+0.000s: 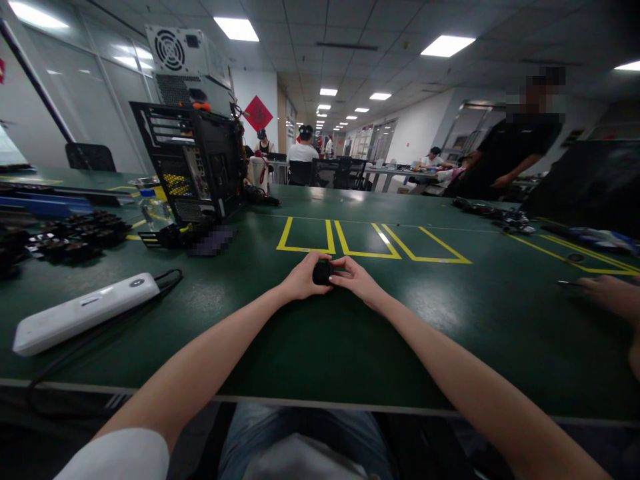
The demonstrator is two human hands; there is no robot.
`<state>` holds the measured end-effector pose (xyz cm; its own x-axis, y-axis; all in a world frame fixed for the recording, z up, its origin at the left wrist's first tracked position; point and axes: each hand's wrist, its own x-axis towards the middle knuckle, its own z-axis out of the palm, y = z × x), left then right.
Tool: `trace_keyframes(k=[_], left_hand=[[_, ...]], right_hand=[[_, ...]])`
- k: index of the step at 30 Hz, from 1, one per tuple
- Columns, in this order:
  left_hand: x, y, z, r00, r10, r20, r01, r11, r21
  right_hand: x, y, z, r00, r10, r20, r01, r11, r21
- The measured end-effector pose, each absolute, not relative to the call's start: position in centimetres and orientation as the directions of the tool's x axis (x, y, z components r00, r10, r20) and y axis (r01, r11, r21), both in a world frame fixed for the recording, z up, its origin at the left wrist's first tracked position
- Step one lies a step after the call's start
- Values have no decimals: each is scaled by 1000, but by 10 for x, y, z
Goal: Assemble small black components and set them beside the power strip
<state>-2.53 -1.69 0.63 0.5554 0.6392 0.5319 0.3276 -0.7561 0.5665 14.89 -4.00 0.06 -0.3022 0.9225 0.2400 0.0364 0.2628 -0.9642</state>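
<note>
A small black round-edged object (321, 273) is held between my two hands, just above or on the green table (320, 353); its kind is too dark to make out. My left hand (303, 276) curls round its left side, thumb below and fingers above. From the right, my right hand (356, 277) pinches its edge with thumb and fingers. Just beyond the hands lie three yellow tape outlines (367, 255) on the tabletop.
A white power strip (87, 313) with a black cable lies left. Behind it stand black parts (75, 233), a clear bottle (155, 210) and an open computer case (200, 160) with a power supply (183, 53) on top. At right, another person's hand (613, 293) reaches in; a person in black (520, 143) stands beyond.
</note>
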Motion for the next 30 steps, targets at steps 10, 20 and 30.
trace_keyframes(k=[10, 20, 30], left_hand=[[-25, -16, 6, 554, 640, 532, 320, -754, 573], [-24, -16, 6, 553, 633, 541, 328, -763, 557], [-25, -16, 5, 557, 634, 537, 325, -761, 561]], right_hand=[[146, -39, -2, -210, 950, 232, 62, 250, -966], [148, -41, -1, -273, 915, 298, 45, 321, -946], [146, -39, -2, -231, 940, 250, 56, 269, -961]])
